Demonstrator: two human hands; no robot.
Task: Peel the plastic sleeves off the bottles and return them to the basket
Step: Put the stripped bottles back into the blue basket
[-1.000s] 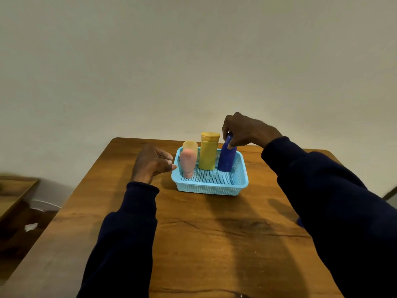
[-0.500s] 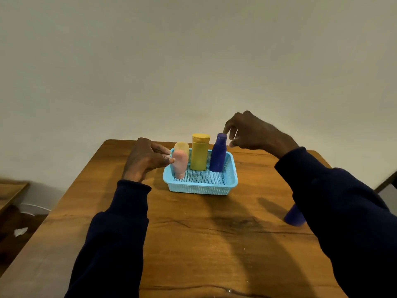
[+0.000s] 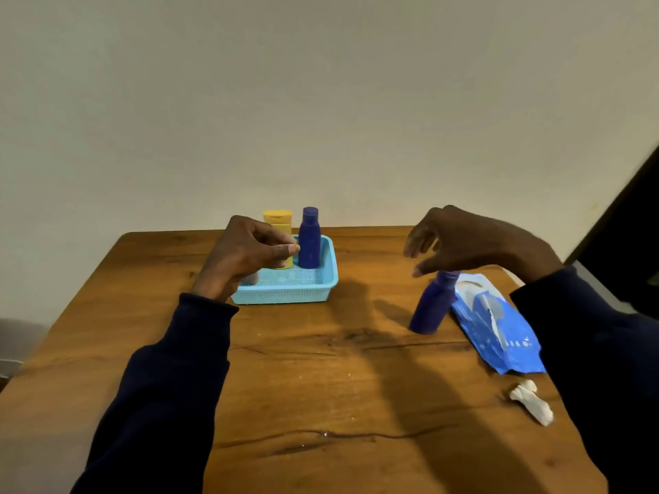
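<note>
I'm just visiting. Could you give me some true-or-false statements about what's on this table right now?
1. A blue bottle stands on the table, outside the basket. True.
2. The basket is red. False: it is light blue.
3. The yellow bottle lies on its side. False: it stands upright in the basket.
4. The right hand hovers open above the blue bottle on the table. True.
5. A blue packet lies flat beside that bottle. True.

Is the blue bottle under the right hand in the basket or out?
Out. That blue bottle stands on the table, right of the basket.
</note>
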